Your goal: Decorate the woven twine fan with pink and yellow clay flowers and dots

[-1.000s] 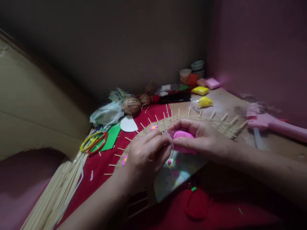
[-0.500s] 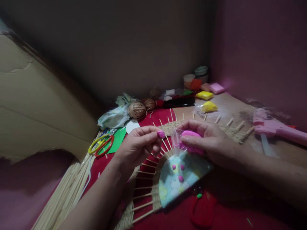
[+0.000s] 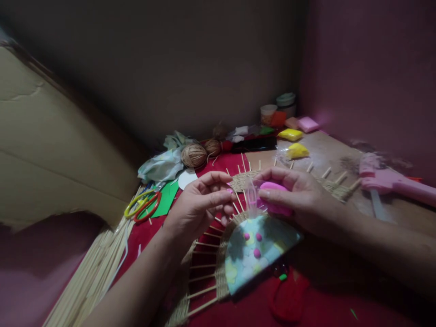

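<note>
We pinch a pink bit (image 3: pixel 230 191) in our L hand (image 3: pixel 206 198), thumb & index tips nearly meeting; our R hand (image 3: pixel 301 190) grips clay (image 3: pixel 279 209) in its bag (image 3: pixel 251 200), fingers part-curled, nr the panel (image 3: pixel 270 240). Slack L pinch: bit may drop; hard R squeeze: clay could squash.

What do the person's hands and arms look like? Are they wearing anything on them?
The left hand and right hand have no gloves. The left forearm and right forearm are bare, with no sleeve, watch or bracelet showing.
</note>
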Demonstrator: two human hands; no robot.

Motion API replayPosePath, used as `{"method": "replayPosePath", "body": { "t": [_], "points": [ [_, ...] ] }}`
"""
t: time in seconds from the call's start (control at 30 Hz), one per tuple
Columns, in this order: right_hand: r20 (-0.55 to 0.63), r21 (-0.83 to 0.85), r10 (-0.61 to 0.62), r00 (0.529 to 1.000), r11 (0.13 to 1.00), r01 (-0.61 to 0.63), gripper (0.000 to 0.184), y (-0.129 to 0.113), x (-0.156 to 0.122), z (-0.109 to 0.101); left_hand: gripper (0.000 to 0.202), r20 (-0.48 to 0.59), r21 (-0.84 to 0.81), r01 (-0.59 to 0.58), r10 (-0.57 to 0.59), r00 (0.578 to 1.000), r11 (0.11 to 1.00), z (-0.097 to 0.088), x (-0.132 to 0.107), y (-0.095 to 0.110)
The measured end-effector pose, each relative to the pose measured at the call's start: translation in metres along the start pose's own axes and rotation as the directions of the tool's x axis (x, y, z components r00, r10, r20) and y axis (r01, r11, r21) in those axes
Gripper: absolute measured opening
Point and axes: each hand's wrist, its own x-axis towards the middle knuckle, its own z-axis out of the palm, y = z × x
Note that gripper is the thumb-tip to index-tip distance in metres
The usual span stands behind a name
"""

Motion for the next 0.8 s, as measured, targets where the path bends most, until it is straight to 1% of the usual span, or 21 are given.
{"method": "replayPosePath", "body": {
  "t": [0.1,0.17,0.27,0.3,0.37,0.43,0.47,0.5,0.53,0.6,0.63,0.7,0.73,0.8],
  "points": [
    [-0.01,-0.05,-0.008,1.0,0.999,0.007,0.012,-0.002,0.0,0.0,0.013,-0.016,0.189,-0.036,0.04,0.999,0.981,0.003,-0.004,-0.002],
    [-0.008,-0.083,-0.019,1.0,0.996,0.018,0.012,-0.002,0.0,0.0,0.01,-0.015,0.334,-0.093,0.103,0.995,0.938,0.005,-0.007,-0.002],
    [-0.002,-0.123,-0.043,0.999,0.991,0.043,0.012,-0.001,0.0,0.0,0.01,-0.001,0.492,-0.161,0.186,0.983,0.855,0.011,-0.012,-0.003],
    [-0.006,-0.136,-0.055,0.998,0.989,0.054,0.012,0.0,0.0,0.0,0.009,0.012,0.545,-0.19,0.219,0.976,0.817,0.012,-0.013,-0.003],
    [-0.016,-0.166,-0.082,0.996,0.983,0.079,0.012,0.0,0.001,0.001,0.007,0.063,0.661,-0.279,0.318,0.946,0.697,0.016,-0.015,-0.004],
    [-0.018,-0.199,-0.11,0.994,0.974,0.105,0.012,0.0,0.001,0.001,0.009,0.132,0.756,-0.378,0.44,0.888,0.534,0.017,-0.017,-0.005],
    [-0.014,-0.214,-0.119,0.993,0.97,0.113,0.011,-0.001,0.0,0.001,0.012,0.168,0.79,-0.412,0.487,0.857,0.453,0.017,-0.017,-0.006],
    [-0.011,-0.225,-0.124,0.992,0.967,0.118,0.011,-0.001,0.0,0.002,0.013,0.203,0.817,-0.432,0.51,0.836,0.383,0.017,-0.017,-0.006],
    [-0.008,-0.23,-0.124,0.992,0.966,0.119,0.011,-0.001,0.0,0.002,0.013,0.237,0.836,-0.442,0.514,0.824,0.325,0.017,-0.018,-0.007],
    [-0.004,-0.23,-0.119,0.993,0.966,0.115,0.012,-0.002,-0.001,0.002,0.01,0.293,0.861,-0.448,0.487,0.823,0.239,0.015,-0.017,-0.007],
    [0.0,-0.23,-0.114,0.994,0.967,0.11,0.012,-0.003,-0.001,0.003,0.009,0.315,0.866,-0.454,0.475,0.821,0.21,0.014,-0.017,-0.008],
    [0.0,-0.24,-0.109,0.994,0.965,0.106,0.011,-0.004,-0.002,0.003,0.008,0.341,0.864,-0.473,0.488,0.803,0.174,0.013,-0.016,-0.009],
    [-0.001,-0.25,-0.113,0.994,0.962,0.109,0.011,-0.004,-0.002,0.003,0.01,0.346,0.861,-0.481,0.504,0.791,0.164,0.013,-0.016,-0.01],
    [0.0,-0.27,-0.126,0.992,0.955,0.122,0.009,-0.005,-0.002,0.004,0.011,0.35,0.858,-0.489,0.517,0.781,0.158,0.013,-0.015,-0.012]
  ]
}}
